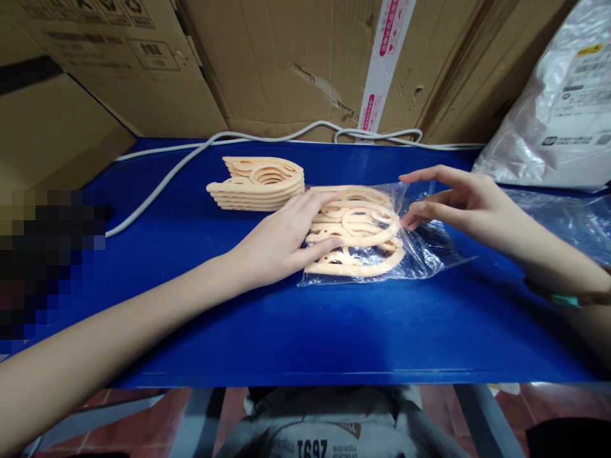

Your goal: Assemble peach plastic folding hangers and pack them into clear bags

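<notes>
A clear plastic bag (415, 254) lies on the blue table with several peach plastic hangers (356, 238), folded up, inside it. My left hand (291, 238) holds the left end of this bag, thumb and fingers apart across the hangers. At the bag's loose right end is my right hand (453, 197), palm down, its fingers apart and slightly bent. Its fingertips are close to the plastic; whether they touch it I cannot tell. Just behind my left hand sits a neat stack of the same folded hangers (262, 184), outside the bag.
A white cable (191, 156) runs along the back of the blue table (296, 337). Large cardboard boxes (286, 70) stand behind it. On the right are a wrapped parcel (554, 114) with a label and more clear plastic (573, 216).
</notes>
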A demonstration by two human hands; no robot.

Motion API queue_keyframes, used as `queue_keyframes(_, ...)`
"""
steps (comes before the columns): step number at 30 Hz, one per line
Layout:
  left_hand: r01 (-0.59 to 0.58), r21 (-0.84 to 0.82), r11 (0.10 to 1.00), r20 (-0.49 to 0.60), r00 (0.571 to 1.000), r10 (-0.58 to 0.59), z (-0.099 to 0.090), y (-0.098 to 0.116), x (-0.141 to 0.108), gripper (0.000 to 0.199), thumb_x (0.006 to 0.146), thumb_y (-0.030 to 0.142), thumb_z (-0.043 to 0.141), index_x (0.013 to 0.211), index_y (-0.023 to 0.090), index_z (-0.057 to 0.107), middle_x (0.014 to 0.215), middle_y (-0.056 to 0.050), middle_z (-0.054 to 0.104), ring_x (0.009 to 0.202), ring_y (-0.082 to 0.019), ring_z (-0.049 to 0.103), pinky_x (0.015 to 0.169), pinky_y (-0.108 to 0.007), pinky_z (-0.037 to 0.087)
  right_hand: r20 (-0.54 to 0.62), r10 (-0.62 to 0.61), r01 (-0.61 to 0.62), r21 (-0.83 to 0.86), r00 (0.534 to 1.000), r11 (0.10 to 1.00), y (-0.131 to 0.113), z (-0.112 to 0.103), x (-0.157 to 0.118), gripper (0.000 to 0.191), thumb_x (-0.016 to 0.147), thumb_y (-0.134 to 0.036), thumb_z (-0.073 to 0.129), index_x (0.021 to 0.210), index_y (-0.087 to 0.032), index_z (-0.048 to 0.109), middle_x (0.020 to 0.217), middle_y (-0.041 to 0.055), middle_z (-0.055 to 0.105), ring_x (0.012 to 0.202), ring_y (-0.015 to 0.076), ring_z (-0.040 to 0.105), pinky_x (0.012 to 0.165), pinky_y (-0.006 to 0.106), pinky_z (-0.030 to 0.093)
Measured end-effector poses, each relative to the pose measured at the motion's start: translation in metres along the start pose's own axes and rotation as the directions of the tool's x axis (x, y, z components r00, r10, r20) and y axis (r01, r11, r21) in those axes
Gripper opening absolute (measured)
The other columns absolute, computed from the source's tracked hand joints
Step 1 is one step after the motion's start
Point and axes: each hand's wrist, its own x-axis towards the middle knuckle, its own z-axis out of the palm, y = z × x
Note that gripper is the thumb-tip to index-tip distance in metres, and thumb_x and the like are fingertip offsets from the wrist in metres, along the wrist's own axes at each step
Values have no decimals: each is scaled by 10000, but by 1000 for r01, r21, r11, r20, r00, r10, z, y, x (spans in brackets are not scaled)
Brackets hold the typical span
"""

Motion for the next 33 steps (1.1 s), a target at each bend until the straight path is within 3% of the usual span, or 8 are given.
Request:
queue_keyframes(7, -16, 5, 1000, 18, 1000, 16, -1, 1, 0, 554, 1013, 514, 516, 1441, 169, 449, 1445, -152, 537, 1352, -306, 507, 1141, -481, 434, 7, -5, 6, -104, 1000, 995, 0, 0, -3, 549, 858, -504, 741, 1327, -255, 600, 894, 43, 772, 900, 291, 745, 812, 452, 609)
queue_keyframes(10, -83, 52, 995, 39, 996, 81, -2, 6, 2, 538, 1019, 513, 509, 1417, 152, 485, 1504, -171, 490, 1421, -319, 443, 1193, -510, 373, -17, -54, 48, -227, 998, 973, 3, -2, -3, 535, 880, -550, 691, 1323, -260, 617, 902, 50, 752, 871, 292, 722, 785, 456, 578)
queue_keyframes(14, -216, 143, 966, 82, 975, 206, 1, 20, 11, 625, 1016, 559, 496, 1478, 142, 445, 1600, -171, 399, 1516, -304, 328, 1252, -494, 292, -137, -214, 101, -563, 967, 820, 15, -13, 2, 441, 929, -539, 602, 1257, -249, 655, 1064, 104, 691, 874, 288, 671, 782, 459, 530)
queue_keyframes(17, -280, 173, 944, 140, 956, 258, 6, 33, 20, 692, 1018, 570, 492, 1526, 108, 400, 1628, -158, 372, 1542, -277, 292, 1274, -453, 250, -146, -196, 47, -675, 970, 736, 31, -22, 7, 569, 920, -591, 564, 1294, -168, 626, 1114, 177, 646, 882, 324, 650, 802, 502, 515)
queue_keyframes(20, -300, 191, 934, 178, 947, 268, 14, 42, 29, 727, 1021, 592, 473, 1518, 64, 412, 1594, -168, 428, 1507, -277, 363, 1253, -421, 292, -115, -93, -4, -649, 989, 761, 45, -27, 11, 697, 889, -684, 539, 1355, -167, 569, 941, 146, 670, 811, 340, 648, 751, 513, 508)
queue_keyframes(24, -307, 228, 924, 175, 947, 271, 24, 47, 37, 670, 1016, 587, 492, 1442, 69, 499, 1498, -176, 532, 1406, -297, 486, 1163, -413, 401, -127, -59, -17, -527, 990, 850, 54, -27, 14, 667, 839, -683, 622, 1344, -256, 540, 822, 53, 679, 705, 287, 641, 648, 443, 499)
queue_keyframes(28, -336, 267, 903, 114, 942, 317, 29, 48, 40, 661, 1000, 622, 490, 1384, 88, 561, 1395, -188, 591, 1328, -338, 530, 1106, -462, 436, -110, 38, -65, -250, 993, 966, 44, -25, 14, 612, 815, -586, 700, 1307, -265, 528, 676, -3, 623, 576, 210, 540, 538, 361, 431)
queue_keyframes(33, -362, 285, 888, 109, 932, 345, 34, 51, 44, 634, 986, 641, 497, 1338, 129, 623, 1354, -190, 592, 1286, -353, 537, 1083, -488, 432, -257, 122, -121, 16, 959, 992, 22, -21, 12, 584, 772, -430, 807, 1274, -254, 566, 666, -12, 597, 592, 173, 501, 586, 351, 432)
